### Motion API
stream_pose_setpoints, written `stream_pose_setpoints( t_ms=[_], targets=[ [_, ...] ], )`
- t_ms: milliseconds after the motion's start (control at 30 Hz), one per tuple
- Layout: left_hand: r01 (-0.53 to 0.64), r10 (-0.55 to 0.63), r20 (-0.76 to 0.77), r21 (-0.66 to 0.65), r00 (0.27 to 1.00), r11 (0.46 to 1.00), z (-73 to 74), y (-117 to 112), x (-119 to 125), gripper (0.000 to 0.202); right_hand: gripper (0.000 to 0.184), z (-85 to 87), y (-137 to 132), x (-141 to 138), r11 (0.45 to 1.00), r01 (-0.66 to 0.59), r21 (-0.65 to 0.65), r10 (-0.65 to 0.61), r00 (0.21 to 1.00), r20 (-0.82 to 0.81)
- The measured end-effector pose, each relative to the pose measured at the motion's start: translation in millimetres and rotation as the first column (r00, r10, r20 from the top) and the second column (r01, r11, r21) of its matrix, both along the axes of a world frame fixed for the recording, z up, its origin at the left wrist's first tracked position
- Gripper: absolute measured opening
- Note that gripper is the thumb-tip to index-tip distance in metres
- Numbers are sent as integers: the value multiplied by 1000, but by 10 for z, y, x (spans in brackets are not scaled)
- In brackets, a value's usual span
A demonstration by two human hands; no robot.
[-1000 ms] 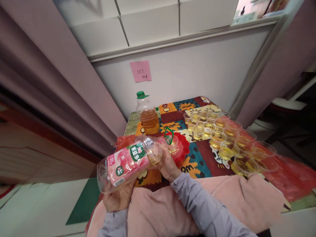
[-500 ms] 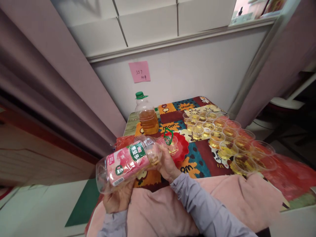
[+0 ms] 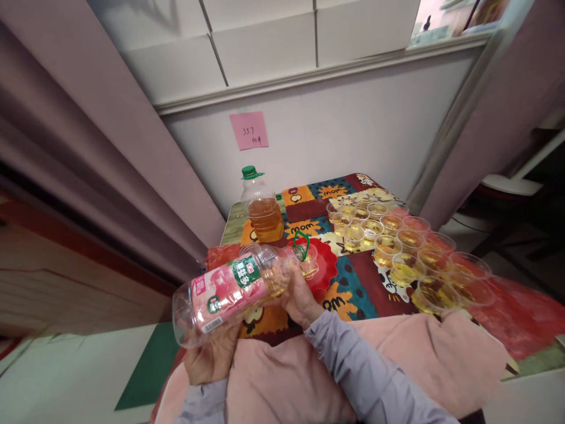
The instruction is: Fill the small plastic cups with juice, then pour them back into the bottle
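Patterned tablecloth (image 3: 368, 282), pale wall (image 3: 353, 118) behind. Pink-label bottle (image 3: 229, 288) held tilted, neck at the clear cup (image 3: 312, 255) on the red plate (image 3: 329, 268). Right hand (image 3: 302, 297): fingers wrapped around the neck end. Left hand (image 3: 212, 355): under the base, fingers mostly hidden, can't tell if spread. Filled cups (image 3: 388, 251) to the right; capped jug (image 3: 266, 221) upright behind.

A pink note (image 3: 249, 131) hangs on the wall (image 3: 344, 123) near a mauve curtain (image 3: 101, 118).

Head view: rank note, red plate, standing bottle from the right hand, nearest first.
1. Red plate: just beyond the right hand.
2. Standing bottle: farther back, left.
3. Note: on the wall behind.
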State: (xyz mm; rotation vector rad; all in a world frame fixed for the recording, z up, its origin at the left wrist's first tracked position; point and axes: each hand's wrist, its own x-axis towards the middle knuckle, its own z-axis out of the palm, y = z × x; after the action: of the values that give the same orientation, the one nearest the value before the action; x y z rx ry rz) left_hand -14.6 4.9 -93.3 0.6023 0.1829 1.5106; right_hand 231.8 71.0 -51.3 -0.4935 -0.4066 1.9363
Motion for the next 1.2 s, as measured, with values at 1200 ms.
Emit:
stream_pose_setpoints(
  t_ms=[1200],
  targets=[
    [-242,148,-317,-281,937,929,182,-86,117,69,70,2,18,16,1000,13,8,-13,1000,-18]
  ],
)
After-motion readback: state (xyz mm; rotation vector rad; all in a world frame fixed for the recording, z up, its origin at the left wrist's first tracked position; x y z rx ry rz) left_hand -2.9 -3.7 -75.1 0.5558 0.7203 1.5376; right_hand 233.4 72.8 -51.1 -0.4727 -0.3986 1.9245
